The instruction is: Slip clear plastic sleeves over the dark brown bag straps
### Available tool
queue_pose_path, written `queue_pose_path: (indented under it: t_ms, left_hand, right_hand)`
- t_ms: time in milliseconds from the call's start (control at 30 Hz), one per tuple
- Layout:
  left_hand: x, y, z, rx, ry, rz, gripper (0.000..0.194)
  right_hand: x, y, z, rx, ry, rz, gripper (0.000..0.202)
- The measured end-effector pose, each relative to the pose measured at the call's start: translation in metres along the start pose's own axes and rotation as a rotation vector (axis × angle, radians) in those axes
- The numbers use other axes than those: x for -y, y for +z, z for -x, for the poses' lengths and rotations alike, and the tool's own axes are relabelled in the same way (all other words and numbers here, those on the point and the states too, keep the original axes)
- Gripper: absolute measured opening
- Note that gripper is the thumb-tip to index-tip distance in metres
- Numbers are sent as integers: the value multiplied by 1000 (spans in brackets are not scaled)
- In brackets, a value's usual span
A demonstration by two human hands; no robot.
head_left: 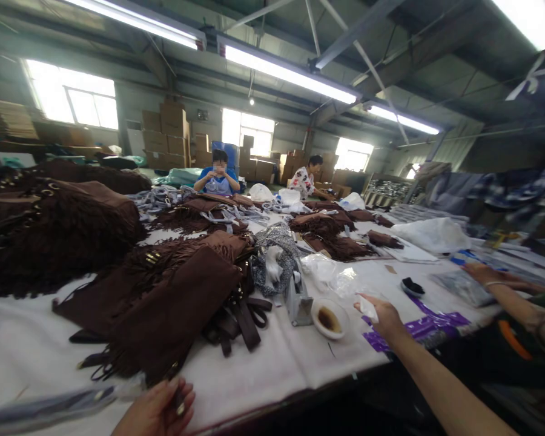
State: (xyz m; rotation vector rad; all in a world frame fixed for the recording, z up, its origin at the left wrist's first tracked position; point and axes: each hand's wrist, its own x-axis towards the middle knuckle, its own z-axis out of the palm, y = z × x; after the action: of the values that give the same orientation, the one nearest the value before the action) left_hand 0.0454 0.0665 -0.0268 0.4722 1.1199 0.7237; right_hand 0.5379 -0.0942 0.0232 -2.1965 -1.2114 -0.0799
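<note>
At the near edge of the table, my left hand (pixel 157 409) is closed, its fingers curled round a small dark piece with a gold-coloured tip that I cannot make out further. Just beyond it lies a dark brown fringed bag (pixel 177 303), its straps (pixel 247 324) spread to the right. My right hand (pixel 386 321) pinches a crumpled white tissue (pixel 369 309) above the table. To its left stands a white bowl (pixel 329 319) with a brown stain or liquid inside. A grey tape dispenser (pixel 298 300) stands left of the bowl.
Brown fringed bags (pixel 63 224) are heaped at the left. A speckled bundle (pixel 272 257), clear plastic (pixel 333 275), a small dark dish (pixel 412 287) and purple tape (pixel 418 330) lie about. A co-worker's hands (pixel 481 275) touch a plastic packet at the right. Two people sit across the table.
</note>
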Motion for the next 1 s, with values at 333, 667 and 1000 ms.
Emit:
queue_pose_path:
  t_ms: [333,667,1000]
  left_hand:
    - [0,-8,11,243,-22,-51,41]
    - [2,-37,18,379,25,40,48]
    - [6,-35,17,291,106,40,42]
  right_hand:
    - [251,135,89,239,-711,-124,23]
    - [334,189,114,265,-977,101,22]
    - [308,201,132,978,265,-776,49]
